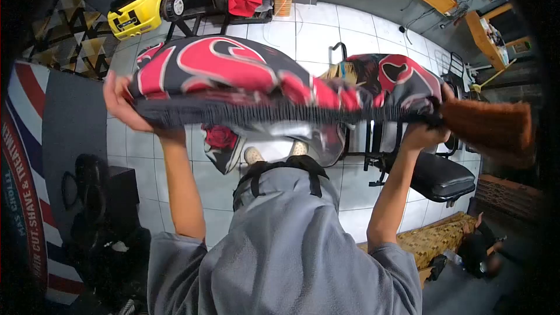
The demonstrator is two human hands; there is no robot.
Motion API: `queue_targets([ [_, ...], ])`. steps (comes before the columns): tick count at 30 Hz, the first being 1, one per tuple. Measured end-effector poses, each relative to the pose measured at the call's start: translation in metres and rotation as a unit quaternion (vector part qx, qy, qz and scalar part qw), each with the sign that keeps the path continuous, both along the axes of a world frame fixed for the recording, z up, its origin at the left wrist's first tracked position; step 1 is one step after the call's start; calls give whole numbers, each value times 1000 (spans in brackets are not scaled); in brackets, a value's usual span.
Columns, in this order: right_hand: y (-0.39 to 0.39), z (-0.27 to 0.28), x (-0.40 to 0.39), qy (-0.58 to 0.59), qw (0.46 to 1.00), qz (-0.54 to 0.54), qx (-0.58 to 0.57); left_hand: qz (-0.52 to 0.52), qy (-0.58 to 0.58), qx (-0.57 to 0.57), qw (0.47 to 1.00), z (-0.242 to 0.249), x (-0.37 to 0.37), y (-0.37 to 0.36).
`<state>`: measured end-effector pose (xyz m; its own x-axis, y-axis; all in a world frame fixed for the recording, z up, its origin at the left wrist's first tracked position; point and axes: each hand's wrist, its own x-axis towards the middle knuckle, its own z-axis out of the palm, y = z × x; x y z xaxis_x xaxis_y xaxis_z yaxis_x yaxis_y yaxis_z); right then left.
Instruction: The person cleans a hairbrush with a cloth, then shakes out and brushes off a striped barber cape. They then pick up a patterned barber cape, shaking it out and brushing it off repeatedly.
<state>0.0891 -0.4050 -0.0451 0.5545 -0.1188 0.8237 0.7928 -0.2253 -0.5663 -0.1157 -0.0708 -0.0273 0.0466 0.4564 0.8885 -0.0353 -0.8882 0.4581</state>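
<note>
A red, black and white patterned barber cape (227, 64) stretches between my two hands, billowing out in front of me. Its gathered black edge (280, 112) runs nearly straight across. My left hand (125, 105) grips the cape at its left end, fingers closed round the cloth. The other end is in my right hand (429, 133), also closed on the cape. From beside the right hand a brown, bristly brush-like thing (490, 131) sticks out to the right, smeared by motion. A lower corner of the cape with a red rose print (221, 138) hangs near my feet.
A black padded chair part (440, 176) on a metal frame is at the right. The yellow toy car (149, 3) stands at the back left, near an orange basket (284, 0). A person (481, 251) is on the floor at lower right, beside a patterned bench (434, 242).
</note>
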Motion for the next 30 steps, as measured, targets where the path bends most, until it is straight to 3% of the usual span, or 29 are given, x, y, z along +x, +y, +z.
queue_targets([
  [1, -5, -15, -2, -42, 998, -28, -42, -22, -40, -54, 998, -9, 0, -13],
  [2, -11, -39, -9, -40, 991, -50, -114, -90, 15, -154, 984, -70, -26, 9],
  [4, -35, -115, -39, 180, 938, -8, -295, -124, 254, -188, 941, -126, -41, -23],
  [5, -50, -163, -53, 289, 867, -5, -407, -139, 371, -181, 900, -153, -48, -39],
  [6, -71, -233, -73, 304, 874, 76, -371, -183, 500, -201, 822, -209, -74, -38],
  [7, -90, -270, -92, 455, 762, 150, -436, -192, 601, -244, 737, -267, -112, -45],
  [8, -106, -295, -112, 597, 572, 118, -550, -195, 634, -243, 707, -297, -144, -55],
  [9, -117, -301, -133, 572, 536, 125, -608, -197, 669, -243, 674, -311, -166, -60],
  [10, -133, -315, -143, 595, 502, 171, -605, -185, 666, -255, 676, -317, -176, -57],
  [12, -146, -338, -153, 631, 560, 136, -520, -164, 662, -281, 676, -314, -191, -63],
  [14, -151, -350, -154, 634, 609, 96, -466, -139, 630, -287, 709, -301, -181, -67],
  [15, -126, -309, -147, 570, 656, 86, -488, -129, 616, -307, 714, -293, -173, -67],
  [19, -118, -308, -130, 518, 750, 84, -404, -124, 594, -320, 727, -279, -149, -70],
  [24, -111, -311, -117, 597, 702, 78, -380, -107, 617, -368, 687, -313, -160, -63],
  [27, -86, -312, -91, 553, 715, 34, -426, -73, 576, -339, 740, -318, -128, -43],
  [29, -53, -277, -48, 453, 803, 26, -385, -71, 468, -232, 850, -283, -79, -18],
  [30, -29, -238, -25, 461, 819, 32, -341, -49, 439, -231, 867, -259, -53, -4],
])
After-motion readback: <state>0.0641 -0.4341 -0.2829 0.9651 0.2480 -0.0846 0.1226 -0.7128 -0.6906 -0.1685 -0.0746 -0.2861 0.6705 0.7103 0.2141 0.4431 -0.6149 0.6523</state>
